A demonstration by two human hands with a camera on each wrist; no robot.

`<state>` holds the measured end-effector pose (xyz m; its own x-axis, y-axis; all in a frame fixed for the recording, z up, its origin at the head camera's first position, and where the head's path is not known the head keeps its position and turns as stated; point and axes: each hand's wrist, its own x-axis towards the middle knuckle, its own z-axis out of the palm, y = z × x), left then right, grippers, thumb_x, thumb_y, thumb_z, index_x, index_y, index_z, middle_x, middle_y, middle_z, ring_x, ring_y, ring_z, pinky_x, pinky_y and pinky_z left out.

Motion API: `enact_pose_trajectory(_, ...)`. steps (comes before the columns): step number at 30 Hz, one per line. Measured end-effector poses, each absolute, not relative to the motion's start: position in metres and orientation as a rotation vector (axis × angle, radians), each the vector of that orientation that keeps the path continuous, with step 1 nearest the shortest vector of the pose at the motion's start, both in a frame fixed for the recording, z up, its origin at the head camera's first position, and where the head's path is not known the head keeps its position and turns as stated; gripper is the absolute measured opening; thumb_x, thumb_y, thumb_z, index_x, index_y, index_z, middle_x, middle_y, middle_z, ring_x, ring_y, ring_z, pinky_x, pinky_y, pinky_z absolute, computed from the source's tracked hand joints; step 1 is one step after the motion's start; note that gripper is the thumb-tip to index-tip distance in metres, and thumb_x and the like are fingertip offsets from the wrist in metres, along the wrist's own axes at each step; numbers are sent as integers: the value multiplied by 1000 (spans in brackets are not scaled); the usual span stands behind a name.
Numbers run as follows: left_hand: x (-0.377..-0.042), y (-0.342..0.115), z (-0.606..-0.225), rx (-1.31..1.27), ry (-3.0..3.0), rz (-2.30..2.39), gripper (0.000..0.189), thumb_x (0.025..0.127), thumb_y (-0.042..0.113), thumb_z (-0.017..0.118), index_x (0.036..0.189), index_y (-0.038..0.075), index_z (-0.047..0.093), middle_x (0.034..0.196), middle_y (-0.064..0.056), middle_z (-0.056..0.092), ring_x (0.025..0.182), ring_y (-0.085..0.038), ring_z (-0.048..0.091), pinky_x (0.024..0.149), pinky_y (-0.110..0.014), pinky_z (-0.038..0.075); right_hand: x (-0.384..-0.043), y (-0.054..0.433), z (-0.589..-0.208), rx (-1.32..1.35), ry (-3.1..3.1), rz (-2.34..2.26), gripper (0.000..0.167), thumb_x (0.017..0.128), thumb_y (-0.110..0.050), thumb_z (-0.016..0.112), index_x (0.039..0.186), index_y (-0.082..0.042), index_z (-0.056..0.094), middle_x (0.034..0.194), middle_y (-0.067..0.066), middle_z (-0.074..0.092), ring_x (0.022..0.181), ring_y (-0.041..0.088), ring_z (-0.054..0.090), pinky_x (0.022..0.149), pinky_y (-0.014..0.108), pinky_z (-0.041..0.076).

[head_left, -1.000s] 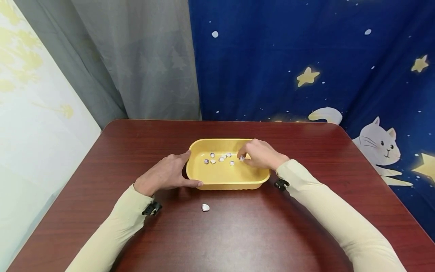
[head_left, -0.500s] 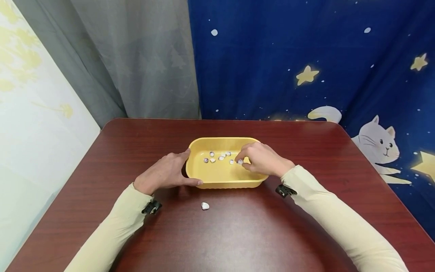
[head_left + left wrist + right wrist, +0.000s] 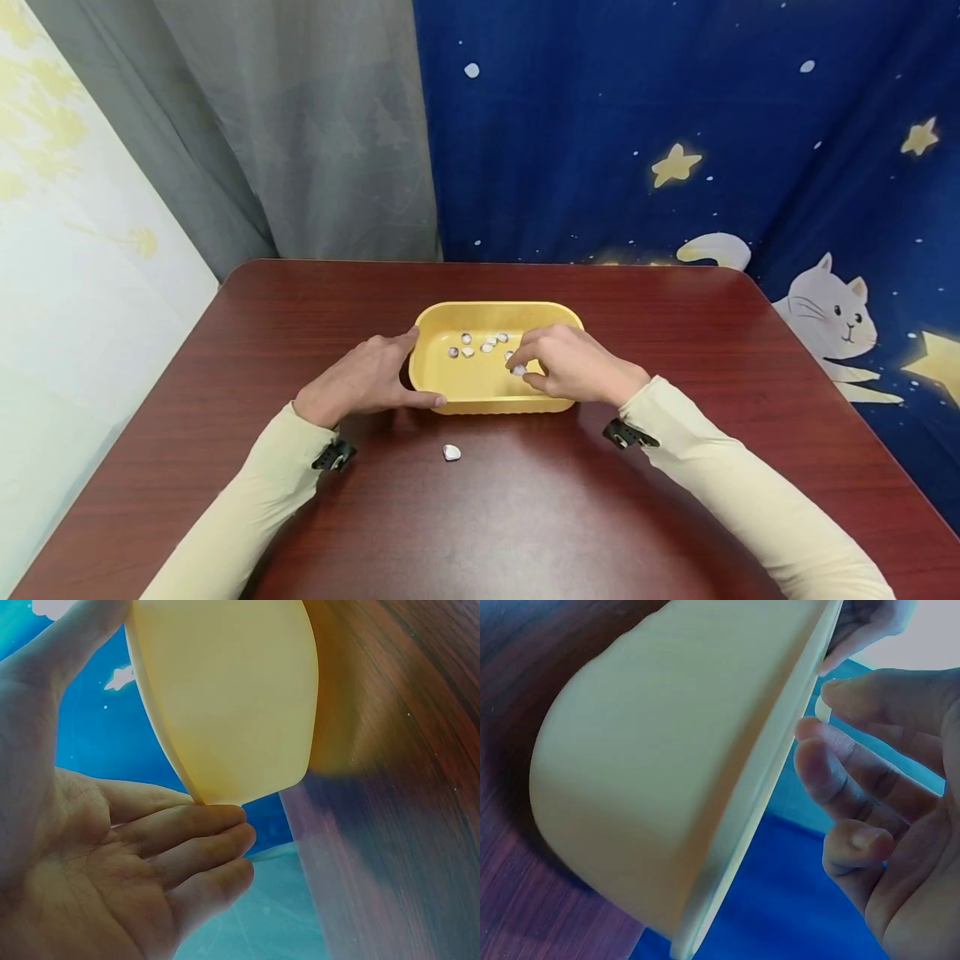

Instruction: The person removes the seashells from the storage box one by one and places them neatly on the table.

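Observation:
A yellow oblong plastic tub (image 3: 465, 384) stands on the table, several small white-and-purple pebble-like pieces (image 3: 486, 347) scattered on its floor. My left hand (image 3: 360, 379) grips the tub's left end, thumb over the front rim and index finger at the far left corner. In the left wrist view the other fingers (image 3: 214, 851) lie together beside the tub's wall (image 3: 232, 682). Over the tub's right half, my right hand (image 3: 573, 364) pinches one whitish piece (image 3: 823, 710) between thumb and fingertips. In the right wrist view that piece shows just above the rim.
A single white piece (image 3: 452, 452) lies on the dark red wooden table (image 3: 540, 500), in front of the tub. Grey (image 3: 337, 142) and blue (image 3: 555, 142) curtains hang behind the table's far edge. A pale patterned surface (image 3: 82, 250) is at the left.
My right hand has moved left and toward me inside the tub, holding a piece. The left hand keeps its grip on the tub's left end.

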<state>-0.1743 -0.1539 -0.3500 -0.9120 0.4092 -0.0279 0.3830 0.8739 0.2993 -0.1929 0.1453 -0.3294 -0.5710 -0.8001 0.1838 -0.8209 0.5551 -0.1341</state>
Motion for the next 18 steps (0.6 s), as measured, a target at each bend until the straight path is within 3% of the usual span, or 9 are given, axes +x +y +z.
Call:
enact_pose_trajectory(6, -174, -154, -350, 613, 2950, 440, 119, 71, 73, 75, 154, -2, 34, 124, -19, 68, 99, -22, 68, 91, -41, 56, -188, 142, -330, 1501, -2655, 366, 17, 84, -10, 74, 99, -16, 80, 93, -6, 74, 60, 6, 60, 61, 17, 46)
enact_pose_trajectory(18, -174, -153, -350, 616, 2947, 433, 119, 71, 74, 74, 153, -3, 35, 121, -19, 69, 96, -20, 67, 87, -39, 56, -177, 135, -333, 1555, -2636, 431, 15, 85, -11, 74, 97, -17, 78, 89, -8, 70, 62, 7, 59, 61, 16, 44)
